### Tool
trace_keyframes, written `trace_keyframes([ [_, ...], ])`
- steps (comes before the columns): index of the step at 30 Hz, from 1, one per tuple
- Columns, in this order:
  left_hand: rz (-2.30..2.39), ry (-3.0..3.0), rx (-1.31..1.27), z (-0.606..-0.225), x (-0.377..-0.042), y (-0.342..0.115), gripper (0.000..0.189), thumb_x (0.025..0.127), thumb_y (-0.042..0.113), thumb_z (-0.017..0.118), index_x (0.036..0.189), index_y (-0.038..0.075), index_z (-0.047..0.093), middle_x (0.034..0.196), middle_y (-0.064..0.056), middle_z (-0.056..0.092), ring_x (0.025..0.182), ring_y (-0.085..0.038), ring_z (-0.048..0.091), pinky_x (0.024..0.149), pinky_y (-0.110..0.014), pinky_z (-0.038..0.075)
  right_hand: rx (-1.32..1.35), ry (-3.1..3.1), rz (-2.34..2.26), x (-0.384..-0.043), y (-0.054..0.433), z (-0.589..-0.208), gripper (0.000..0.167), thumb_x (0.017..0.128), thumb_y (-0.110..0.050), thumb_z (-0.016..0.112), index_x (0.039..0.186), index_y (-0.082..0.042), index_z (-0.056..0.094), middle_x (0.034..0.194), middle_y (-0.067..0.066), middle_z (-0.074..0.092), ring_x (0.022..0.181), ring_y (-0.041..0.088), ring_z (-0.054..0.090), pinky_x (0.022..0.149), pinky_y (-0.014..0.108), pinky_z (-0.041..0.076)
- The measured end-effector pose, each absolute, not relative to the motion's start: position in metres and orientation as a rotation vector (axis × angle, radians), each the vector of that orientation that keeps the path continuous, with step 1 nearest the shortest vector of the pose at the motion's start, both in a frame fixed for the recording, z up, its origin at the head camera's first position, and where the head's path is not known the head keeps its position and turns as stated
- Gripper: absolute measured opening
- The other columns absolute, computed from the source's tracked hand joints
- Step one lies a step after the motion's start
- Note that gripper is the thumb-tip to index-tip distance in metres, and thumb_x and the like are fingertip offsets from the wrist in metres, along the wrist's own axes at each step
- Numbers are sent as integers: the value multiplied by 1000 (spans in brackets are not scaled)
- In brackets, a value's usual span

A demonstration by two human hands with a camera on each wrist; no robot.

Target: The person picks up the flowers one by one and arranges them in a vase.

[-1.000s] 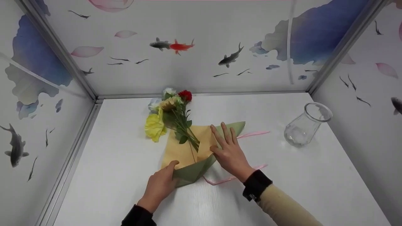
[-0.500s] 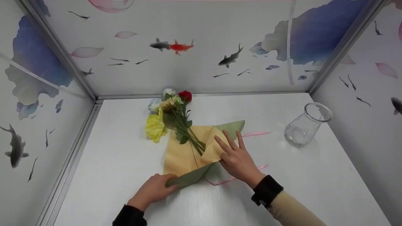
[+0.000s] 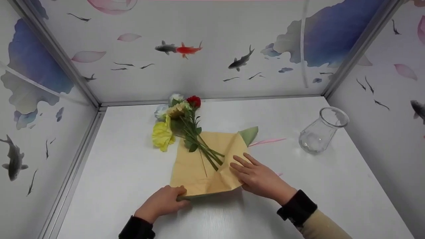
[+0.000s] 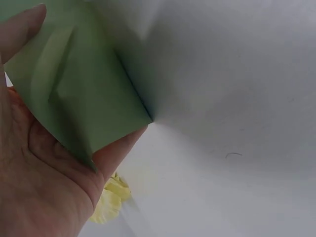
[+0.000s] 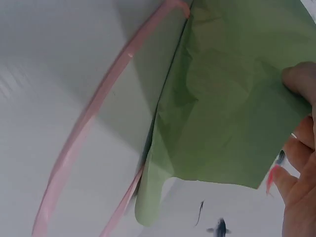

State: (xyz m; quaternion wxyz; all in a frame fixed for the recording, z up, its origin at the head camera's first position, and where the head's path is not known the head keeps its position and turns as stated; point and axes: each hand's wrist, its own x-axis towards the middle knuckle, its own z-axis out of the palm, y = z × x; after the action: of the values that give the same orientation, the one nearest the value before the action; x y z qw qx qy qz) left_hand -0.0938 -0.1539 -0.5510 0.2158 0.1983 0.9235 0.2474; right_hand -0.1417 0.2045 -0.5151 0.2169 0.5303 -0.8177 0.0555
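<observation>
A sheet of wrapping paper (image 3: 189, 169), tan on top and green beneath, lies under the stems of a loose bunch of flowers (image 3: 179, 111). Its near left corner is held between the thumb and fingers of my left hand (image 3: 162, 200); the green underside (image 4: 89, 98) faces the left wrist camera. My right hand (image 3: 262, 177) grips the right edge, fingers over the tan face and thumb on the green side (image 5: 222, 108). The stem ends (image 3: 217, 162) rest beside a raised crease. A green corner (image 3: 249, 135) folds out at the far right.
A pink ribbon (image 3: 269, 141) runs partly under the paper, its strands (image 5: 89, 113) showing in the right wrist view. To the right stands a clear glass vase (image 3: 317, 139). Printed panels (image 3: 212, 76) close off the back and sides of the white table (image 3: 126, 159).
My right hand has pulled the paper's folded right side rightward and toward me, spreading the tan face and uncovering more stem ends. The left hand has slid slightly left and nearer, still holding its corner.
</observation>
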Motion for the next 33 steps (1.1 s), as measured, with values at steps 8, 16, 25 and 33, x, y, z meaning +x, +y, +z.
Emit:
trace_keyframes([
  [8,795,2350,394,-540,-92,-159,72,99,69,46,142,15,62,154,-18,48,143,-45,41,114,-64,31,1556,-2265,163,-133,207,-513,27,76,-5,79,103,-4,73,129,14,69,124,31,65,106,47,50],
  [16,831,2384,263,-539,-92,-157,66,103,65,41,141,16,64,154,-19,49,145,-48,37,116,-63,29,1592,-2280,185,-126,208,-514,44,82,-6,74,124,2,69,134,15,66,127,30,63,108,47,48],
  [25,659,2515,309,-543,-93,-150,57,105,52,49,114,-1,69,145,-35,49,133,-52,50,108,-62,40,1654,-2299,237,-122,209,-518,62,68,-4,78,128,3,63,133,16,66,127,32,62,109,47,47],
  [33,577,2553,232,-545,-93,-146,74,103,52,53,131,-15,59,146,-36,47,135,-50,48,110,-60,41,1668,-2291,239,-121,209,-525,59,69,-4,77,126,2,64,130,14,67,124,33,64,108,47,48],
])
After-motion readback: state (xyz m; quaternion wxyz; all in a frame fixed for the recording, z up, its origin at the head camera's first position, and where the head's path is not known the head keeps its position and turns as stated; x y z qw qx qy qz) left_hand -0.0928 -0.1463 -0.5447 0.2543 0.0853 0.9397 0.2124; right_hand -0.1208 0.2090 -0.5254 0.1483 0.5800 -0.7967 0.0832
